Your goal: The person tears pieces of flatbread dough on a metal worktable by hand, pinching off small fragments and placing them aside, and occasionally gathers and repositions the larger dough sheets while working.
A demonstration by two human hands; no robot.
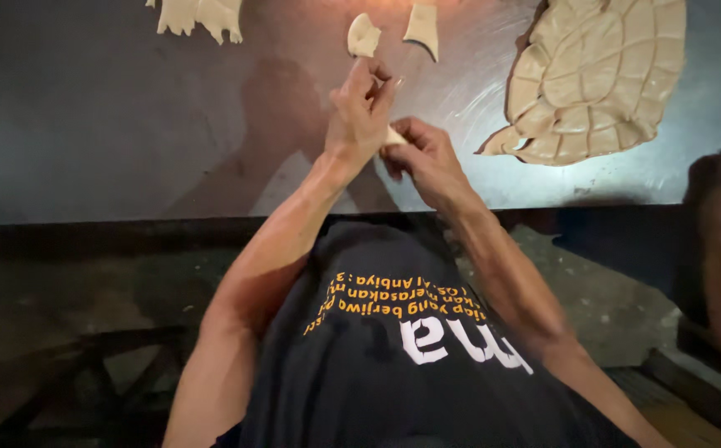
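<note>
Head view, hands: left hand (359,112) and right hand (427,158) meet above the dark metal tabletop (111,124), fingers pinched on a small pale dough piece (393,137).
Around: two pale dough scraps (364,36) beyond the left hand; large scored flat dough sheet (593,75) to the right.
Shirt: black, orange and white lettering (393,311).

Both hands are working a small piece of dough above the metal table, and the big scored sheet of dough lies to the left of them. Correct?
Not quite. The head view shows the big scored sheet of dough to the right of the hands. The left hand and right hand do work a small piece of dough above the metal table.
</note>
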